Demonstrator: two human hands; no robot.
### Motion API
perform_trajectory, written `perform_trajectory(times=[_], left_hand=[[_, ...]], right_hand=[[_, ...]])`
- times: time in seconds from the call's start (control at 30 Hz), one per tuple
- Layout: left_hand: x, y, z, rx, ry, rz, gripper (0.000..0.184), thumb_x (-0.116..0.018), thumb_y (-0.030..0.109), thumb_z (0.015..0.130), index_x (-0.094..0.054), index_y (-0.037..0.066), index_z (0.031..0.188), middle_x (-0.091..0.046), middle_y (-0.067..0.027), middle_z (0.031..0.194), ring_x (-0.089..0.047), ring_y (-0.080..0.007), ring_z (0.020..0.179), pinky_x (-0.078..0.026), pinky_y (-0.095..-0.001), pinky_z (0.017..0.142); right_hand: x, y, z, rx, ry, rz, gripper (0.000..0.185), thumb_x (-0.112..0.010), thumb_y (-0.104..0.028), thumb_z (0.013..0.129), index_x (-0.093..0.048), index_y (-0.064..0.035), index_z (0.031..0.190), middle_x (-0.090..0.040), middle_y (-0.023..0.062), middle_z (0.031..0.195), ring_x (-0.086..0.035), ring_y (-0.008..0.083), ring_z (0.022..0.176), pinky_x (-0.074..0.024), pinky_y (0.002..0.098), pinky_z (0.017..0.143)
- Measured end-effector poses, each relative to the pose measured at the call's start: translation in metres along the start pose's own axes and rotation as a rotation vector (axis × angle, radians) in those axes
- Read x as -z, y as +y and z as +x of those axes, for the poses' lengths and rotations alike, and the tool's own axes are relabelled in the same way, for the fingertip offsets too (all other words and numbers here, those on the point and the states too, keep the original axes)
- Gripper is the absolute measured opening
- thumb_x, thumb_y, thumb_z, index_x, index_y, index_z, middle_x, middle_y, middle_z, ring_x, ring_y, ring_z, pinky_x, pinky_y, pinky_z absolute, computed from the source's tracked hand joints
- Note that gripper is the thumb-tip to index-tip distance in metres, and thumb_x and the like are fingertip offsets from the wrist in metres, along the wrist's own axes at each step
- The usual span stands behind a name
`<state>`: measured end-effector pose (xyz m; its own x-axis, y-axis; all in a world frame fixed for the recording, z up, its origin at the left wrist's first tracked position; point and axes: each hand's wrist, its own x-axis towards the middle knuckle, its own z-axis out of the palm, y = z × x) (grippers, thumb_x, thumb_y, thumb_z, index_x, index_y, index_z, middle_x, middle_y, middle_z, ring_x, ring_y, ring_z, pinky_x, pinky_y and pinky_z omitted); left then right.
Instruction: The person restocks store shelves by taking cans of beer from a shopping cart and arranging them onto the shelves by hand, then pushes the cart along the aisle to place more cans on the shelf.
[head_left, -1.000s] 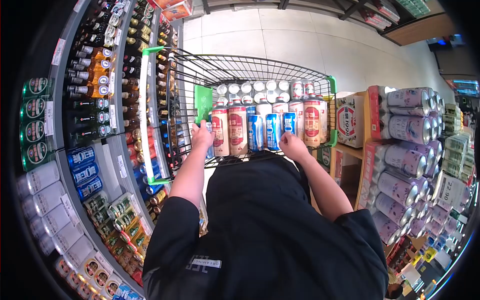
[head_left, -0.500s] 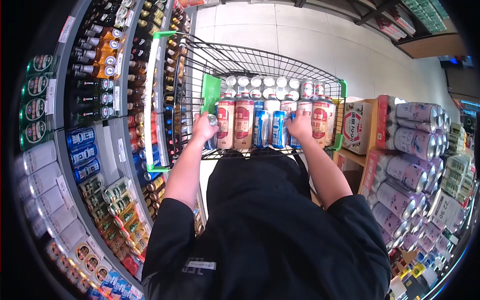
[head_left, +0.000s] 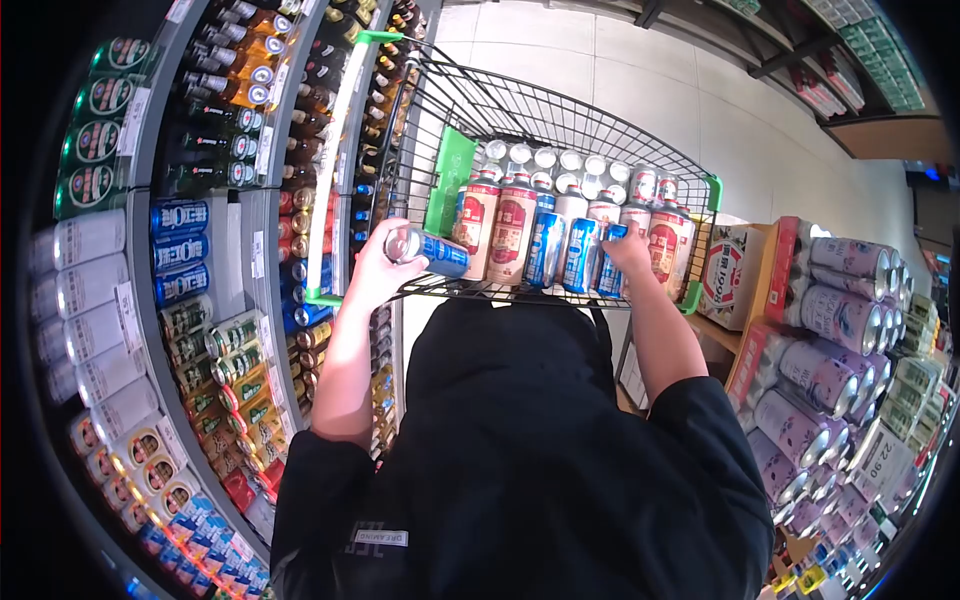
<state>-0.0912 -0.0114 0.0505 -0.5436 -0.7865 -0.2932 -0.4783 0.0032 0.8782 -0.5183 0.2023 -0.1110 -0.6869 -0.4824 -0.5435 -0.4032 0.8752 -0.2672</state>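
Blue can in the left hand: a slim cylinder with a bare silver end, a dark blue body and paler lettering, tipped well over so that the silver end points left and the body slants slightly down to the right. A second blue can, at the right hand, is of similar colour and stands close to upright in the front row of the shopping cart, with pale characters on its side.

Compared with half a second earlier, the first can is no longer set low beside the leftmost red-and-cream can, with chiefly its silver end exposed; it is now raised and tilted, its blue side in full view. The left hand has turned along with it. The right hand, which earlier covers much of the second can, now leaves more of that can's front visible. The cart appears farther to the right and more slanted in the view.

Both hands are occupied. The left hand wraps around the silver-ended part of the first can, which extends from the grasp toward the front row, at the near left side of the cart. The right hand closes around the upper part of the second can, which lies just below and to the left of the fingers. A third blue can stands immediately left of it, untouched.
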Motion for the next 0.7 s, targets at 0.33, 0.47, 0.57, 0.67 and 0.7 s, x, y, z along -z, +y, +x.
perform_trajectory(times=[0.33, 0.47, 0.57, 0.67, 0.7], left_hand=[[0.028, 0.024, -0.057, -0.038, 0.101, -0.274, 0.049, -0.077, 0.002, 0.091, -0.058, 0.004, 0.137, -0.065, -0.0059, 0.124, -0.062, -0.014, 0.11, -0.052, -0.0302, 0.097], [0.032, 0.014, -0.06, -0.037, 0.149, -0.525, 0.037, -0.072, 0.004, 0.097, -0.058, 0.001, 0.132, -0.069, -0.0066, 0.121, -0.065, -0.0138, 0.11, -0.053, -0.03, 0.097], [0.037, 0.031, -0.071, 0.016, 0.181, -0.854, 0.034, -0.065, 0.006, 0.102, -0.057, 0.009, 0.136, -0.067, -0.0074, 0.117, -0.069, -0.0163, 0.105, -0.064, -0.0362, 0.086], [0.051, 0.035, -0.081, 0.037, 0.147, -0.924, 0.027, -0.061, 0.018, 0.107, -0.06, 0.012, 0.133, -0.064, -0.0057, 0.116, -0.07, -0.0218, 0.104, -0.066, -0.0469, 0.083], [0.055, 0.034, -0.084, 0.031, 0.166, -0.939, 0.026, -0.064, 0.022, 0.106, -0.062, 0.014, 0.131, -0.063, -0.0039, 0.117, -0.069, -0.0231, 0.107, -0.066, -0.0489, 0.084]], right_hand=[[0.015, 0.035, -0.01, 0.232, 0.141, 0.312, 0.085, -0.089, -0.03, 0.069, -0.057, 0.0025, 0.141, -0.071, 0.0246, 0.12, -0.071, 0.0342, 0.11, -0.0576, 0.0421, 0.096], [0.03, 0.044, -0.029, 0.357, 0.205, 0.459, 0.077, -0.085, -0.015, 0.077, -0.051, 0.006, 0.143, -0.071, 0.0149, 0.114, -0.07, 0.0216, 0.101, -0.0559, 0.0345, 0.091], [0.052, 0.028, -0.043, 0.48, 0.136, 0.692, 0.073, -0.084, -0.009, 0.082, -0.048, 0.0048, 0.144, -0.07, 0.0095, 0.107, -0.068, 0.0137, 0.092, -0.0562, 0.0299, 0.082], [0.093, -0.025, -0.078, 0.466, 0.126, 0.701, 0.078, -0.085, -0.005, 0.077, -0.046, 0.005, 0.144, -0.068, 0.0133, 0.115, -0.068, 0.0172, 0.098, -0.0565, 0.0316, 0.087], [0.099, -0.036, -0.077, 0.523, 0.144, 0.667, 0.079, -0.086, -0.005, 0.077, -0.045, 0.0044, 0.145, -0.068, 0.0127, 0.115, -0.068, 0.0173, 0.098, -0.0563, 0.0322, 0.088]])
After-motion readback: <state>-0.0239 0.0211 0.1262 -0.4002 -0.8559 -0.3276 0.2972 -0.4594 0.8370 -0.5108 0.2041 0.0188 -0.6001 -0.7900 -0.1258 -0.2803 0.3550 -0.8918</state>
